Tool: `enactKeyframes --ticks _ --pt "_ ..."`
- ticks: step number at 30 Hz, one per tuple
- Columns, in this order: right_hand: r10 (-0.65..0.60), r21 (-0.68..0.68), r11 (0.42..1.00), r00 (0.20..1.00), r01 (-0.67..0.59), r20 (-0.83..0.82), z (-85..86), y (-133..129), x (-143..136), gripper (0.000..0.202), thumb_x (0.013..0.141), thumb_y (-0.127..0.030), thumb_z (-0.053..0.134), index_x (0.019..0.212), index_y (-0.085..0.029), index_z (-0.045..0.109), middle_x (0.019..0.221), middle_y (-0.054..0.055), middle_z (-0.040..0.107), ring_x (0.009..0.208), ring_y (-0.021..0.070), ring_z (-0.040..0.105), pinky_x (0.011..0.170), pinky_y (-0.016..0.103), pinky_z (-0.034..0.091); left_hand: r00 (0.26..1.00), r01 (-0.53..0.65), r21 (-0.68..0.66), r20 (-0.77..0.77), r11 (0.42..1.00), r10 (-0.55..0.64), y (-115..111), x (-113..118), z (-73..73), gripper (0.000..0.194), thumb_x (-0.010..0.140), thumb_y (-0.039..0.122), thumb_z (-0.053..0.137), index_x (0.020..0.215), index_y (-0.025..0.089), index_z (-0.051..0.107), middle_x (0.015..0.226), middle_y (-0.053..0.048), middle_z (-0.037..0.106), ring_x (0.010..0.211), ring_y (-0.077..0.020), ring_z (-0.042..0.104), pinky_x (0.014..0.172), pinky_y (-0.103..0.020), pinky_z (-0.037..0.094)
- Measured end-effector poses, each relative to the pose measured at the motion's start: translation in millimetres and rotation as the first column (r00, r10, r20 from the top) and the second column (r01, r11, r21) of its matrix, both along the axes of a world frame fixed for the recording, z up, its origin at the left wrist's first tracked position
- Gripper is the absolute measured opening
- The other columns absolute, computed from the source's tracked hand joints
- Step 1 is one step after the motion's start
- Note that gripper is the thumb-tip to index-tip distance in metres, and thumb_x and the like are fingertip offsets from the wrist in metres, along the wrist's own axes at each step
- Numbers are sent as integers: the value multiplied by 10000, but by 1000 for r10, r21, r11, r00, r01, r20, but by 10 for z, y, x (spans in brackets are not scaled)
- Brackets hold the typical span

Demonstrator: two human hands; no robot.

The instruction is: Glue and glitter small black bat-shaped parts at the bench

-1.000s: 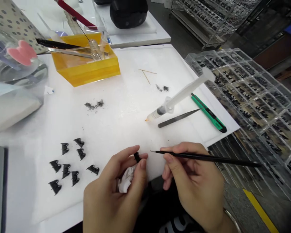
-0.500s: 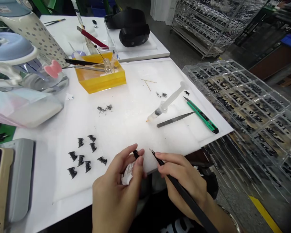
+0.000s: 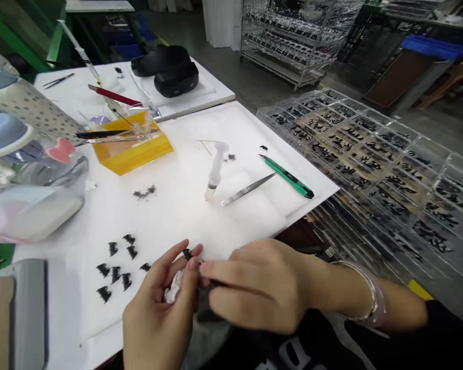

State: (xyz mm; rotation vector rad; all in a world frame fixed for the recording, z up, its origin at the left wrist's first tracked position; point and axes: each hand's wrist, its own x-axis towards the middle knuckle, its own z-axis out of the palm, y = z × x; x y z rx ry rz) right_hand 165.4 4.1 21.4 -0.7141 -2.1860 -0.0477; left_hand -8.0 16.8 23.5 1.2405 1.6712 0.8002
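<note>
Two hands meet near the syringe (image 3: 215,169): my left hand (image 3: 158,308) pinches a black clip (image 3: 187,254) and tissue (image 3: 174,292), my right hand (image 3: 254,285) curls shut, grip unclear.

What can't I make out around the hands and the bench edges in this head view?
- Black tool: hidden under the right hand; no tip shows.
- Small black piece: pinched by left hand, too small for detail.
- White wad: mostly covered by the left hand's fingers.
- Grey device: cut off by the left edge.
- Clear compartment trays: contents too small to tell apart.
</note>
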Motion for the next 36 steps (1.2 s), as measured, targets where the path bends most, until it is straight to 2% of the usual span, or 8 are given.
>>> enactKeyframes --ticks 2,3,5,7,9,17,23,36 --pt "-107 -282 959 957 29 -268 -23 -16 9 164 907 -120 443 942 -122 602 942 97 728 713 132 682 597 230 570 999 25 56 -31 998 -23 -26 31 0 392 736 430 700 1070 232 651 865 -26 767 583 -142 675 478 -179 527" --pt "-233 -468 884 887 21 -400 -29 -15 9 117 902 -131 475 946 -144 583 846 60 726 632 105 666 549 198 555 999 30 83 -45 996 -27 -43 49 -3 386 744 421 697 1073 225 649 849 -25 765 548 -131 656 457 -177 512" --pt "-513 -776 626 710 -75 -483 -31 12 8 52 884 -194 554 932 -183 538 584 -39 645 405 63 551 380 148 459 998 22 127 -62 992 -14 -80 82 -16 360 766 394 688 1078 221 643 853 -19 763 498 -110 625 444 -177 501" --pt "-644 -902 387 644 -190 -412 -24 69 7 137 867 -272 597 933 -203 498 450 -95 549 310 57 470 311 134 386 997 6 157 -77 988 6 -115 101 -31 315 788 352 680 1074 226 643 864 -9 763 489 -99 616 469 -178 511" --pt "-659 -927 294 653 -233 -373 -20 133 6 166 858 -291 608 925 -209 480 452 -92 561 313 63 487 322 137 399 995 3 178 -96 984 14 -144 104 -41 286 795 319 681 1066 235 647 834 9 764 520 -100 633 485 -168 513" --pt "-635 -967 190 731 -168 -252 -37 220 13 118 855 -260 591 934 -234 507 458 -79 573 321 85 526 328 152 432 976 141 227 -195 964 -97 -96 86 -44 258 824 232 659 1075 287 633 923 66 761 584 -74 672 616 -157 551" --pt "-641 -972 189 733 -140 -230 -28 197 13 90 850 -254 600 908 -260 531 464 -83 570 337 90 537 335 165 440 953 280 290 -196 915 -229 21 61 -87 269 830 197 645 1091 258 619 943 63 756 781 -80 712 747 -125 559" --pt "-655 -978 207 743 -1 -140 11 160 -14 83 864 -256 610 918 -258 548 472 -97 576 338 63 532 314 129 433 928 317 318 -297 893 -224 12 58 -95 265 831 184 642 1090 232 615 937 71 749 806 -37 700 734 -42 511"
